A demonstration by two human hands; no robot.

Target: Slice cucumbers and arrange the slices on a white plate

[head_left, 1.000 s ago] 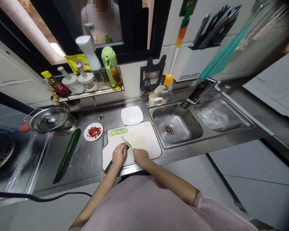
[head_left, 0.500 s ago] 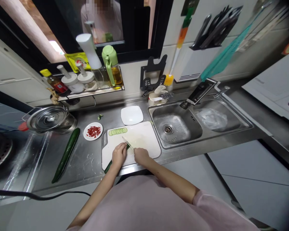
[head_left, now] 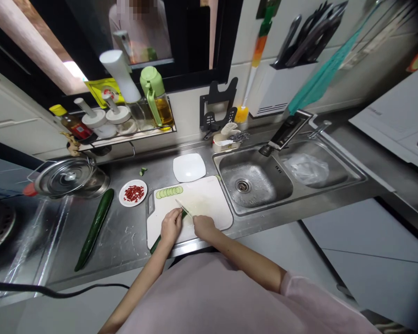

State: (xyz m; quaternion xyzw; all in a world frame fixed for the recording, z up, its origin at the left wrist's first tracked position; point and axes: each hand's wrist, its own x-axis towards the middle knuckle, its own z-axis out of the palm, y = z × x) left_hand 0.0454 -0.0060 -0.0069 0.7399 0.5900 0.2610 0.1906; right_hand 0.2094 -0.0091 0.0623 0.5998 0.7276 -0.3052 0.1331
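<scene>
On the white cutting board (head_left: 212,197) my left hand (head_left: 171,226) is closed over a dark green cucumber (head_left: 155,244), which sticks out below it toward the board's near left corner. My right hand (head_left: 204,227) grips a knife (head_left: 183,207) by its handle, which the fingers hide. The blade lies across the cucumber's far end, close to my left fingertips. Several pale green cucumber slices (head_left: 169,192) overlap in a row along the far left of the board. A whole cucumber (head_left: 94,229) rests on the steel counter to the left.
A small plate of chopped red pieces (head_left: 133,193) sits left of the board, and a white square plate (head_left: 189,168) behind it. The sink (head_left: 254,181) borders the board's right side. A lidded pot (head_left: 69,178) stands at the left, below a rack (head_left: 125,135) of seasonings.
The whole view has shifted slightly as the head moved. Both hands keep their hold on the cucumber and knife, with hardly any visible movement over the board.
</scene>
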